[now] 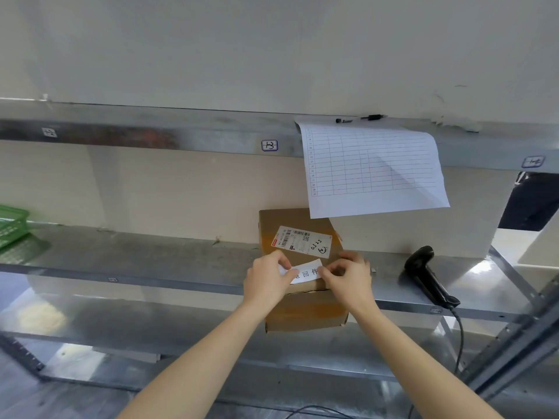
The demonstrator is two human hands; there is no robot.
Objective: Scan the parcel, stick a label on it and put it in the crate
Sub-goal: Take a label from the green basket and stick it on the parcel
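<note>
1. While both hands work at the near edge of the parcel (299,258), I judge the labelling step to be under way: the brown cardboard box sits on the metal shelf (151,258), overhanging its front lip toward me.
2. My left hand (266,278) pinches the left end of the white label (302,271), thumb and fingers closed on the strip.
3. My right hand (348,275) pinches the right end the same way, so the label is held across the box's top, near its front edge. I cannot tell whether it is pressed flat yet.
4. The scanner (429,276) lies on the shelf to the right of the parcel, apart from it and in neither hand, so I take scanning as probably finished, though nothing here proves it.
5. A printed shipping sticker (302,241) already sits on the box top, just behind the new label.
6. What is left: smoothing the label down, then carrying the parcel to the crate. The green basket (12,225) at the far left of the shelf may be that crate; it is well apart from the box.
</note>
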